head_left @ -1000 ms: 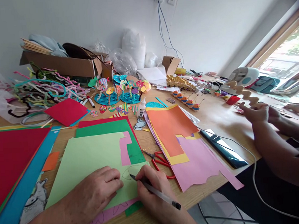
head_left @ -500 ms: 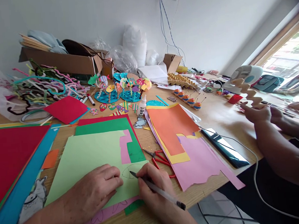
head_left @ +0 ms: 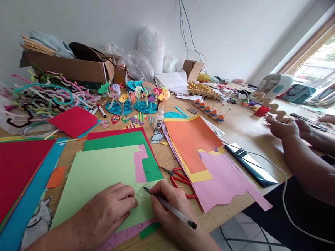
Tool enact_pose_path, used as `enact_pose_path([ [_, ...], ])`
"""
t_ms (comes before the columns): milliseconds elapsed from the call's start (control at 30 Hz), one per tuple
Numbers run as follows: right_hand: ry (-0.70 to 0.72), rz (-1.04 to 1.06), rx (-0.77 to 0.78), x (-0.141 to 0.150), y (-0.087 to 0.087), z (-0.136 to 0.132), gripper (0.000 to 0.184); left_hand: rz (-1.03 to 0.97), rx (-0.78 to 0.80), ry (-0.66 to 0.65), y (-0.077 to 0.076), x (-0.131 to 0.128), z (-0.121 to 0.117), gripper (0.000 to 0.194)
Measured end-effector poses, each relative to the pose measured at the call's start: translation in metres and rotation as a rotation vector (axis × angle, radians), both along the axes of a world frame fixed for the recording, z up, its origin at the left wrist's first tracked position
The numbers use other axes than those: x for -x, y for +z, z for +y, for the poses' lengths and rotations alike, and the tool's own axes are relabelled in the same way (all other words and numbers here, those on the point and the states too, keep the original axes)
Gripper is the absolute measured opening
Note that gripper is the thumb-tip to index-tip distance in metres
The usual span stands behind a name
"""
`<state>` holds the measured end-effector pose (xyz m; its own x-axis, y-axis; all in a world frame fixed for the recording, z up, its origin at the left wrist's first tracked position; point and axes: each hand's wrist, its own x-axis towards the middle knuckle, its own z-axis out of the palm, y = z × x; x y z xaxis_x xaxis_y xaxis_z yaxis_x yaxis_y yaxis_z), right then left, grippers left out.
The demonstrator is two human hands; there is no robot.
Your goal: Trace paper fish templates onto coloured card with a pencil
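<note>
In my right hand (head_left: pixel 173 202) a pen (head_left: pixel 174 210) with a clear barrel and black end is gripped, its tip on a light green sheet of paper (head_left: pixel 101 173). Under the tip is a thin drawn outline (head_left: pixel 141 193), pointed and oval like a leaf or fish body. My left hand (head_left: pixel 110 207) rests on the same sheet, left of the drawing, fingers loosely bent and holding nothing. Beneath the sheet lie green paper (head_left: pixel 113 141) and pink paper (head_left: pixel 118 239) with drawn curves. Red-handled scissors (head_left: pixel 183 180) lie beside my right hand, partly hidden.
Orange paper (head_left: pixel 194 139) and pink paper (head_left: pixel 221 179) lie to the right, beside a phone (head_left: pixel 250 165). A glue bottle (head_left: pixel 159 119) and paper fish cut-outs (head_left: pixel 138 119) stand beyond. Pipe cleaners (head_left: pixel 49 92) fill the back left. Another person's hand (head_left: pixel 283 128) holds a wavy strip at right.
My right hand and the pen have shifted slightly left, with the pen tip a little higher on the outline. The other person's hands have moved slightly left and lower.
</note>
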<state>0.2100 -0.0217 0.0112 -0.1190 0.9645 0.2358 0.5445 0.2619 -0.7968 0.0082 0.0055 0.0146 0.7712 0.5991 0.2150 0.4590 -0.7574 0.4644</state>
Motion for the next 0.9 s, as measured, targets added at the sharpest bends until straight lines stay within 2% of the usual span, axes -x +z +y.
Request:
enact_pose_path([
  [200, 0.001, -0.008, -0.012, -0.001, 0.002, 0.000, 0.011, 0.046, 0.006, -0.007, 0.004, 0.001, -0.001, 0.028],
  [900, 0.016, 0.093, 0.104, -0.003, 0.011, -0.006, 0.010, 0.063, -0.009, -0.019, 0.007, 0.000, 0.001, 0.027],
])
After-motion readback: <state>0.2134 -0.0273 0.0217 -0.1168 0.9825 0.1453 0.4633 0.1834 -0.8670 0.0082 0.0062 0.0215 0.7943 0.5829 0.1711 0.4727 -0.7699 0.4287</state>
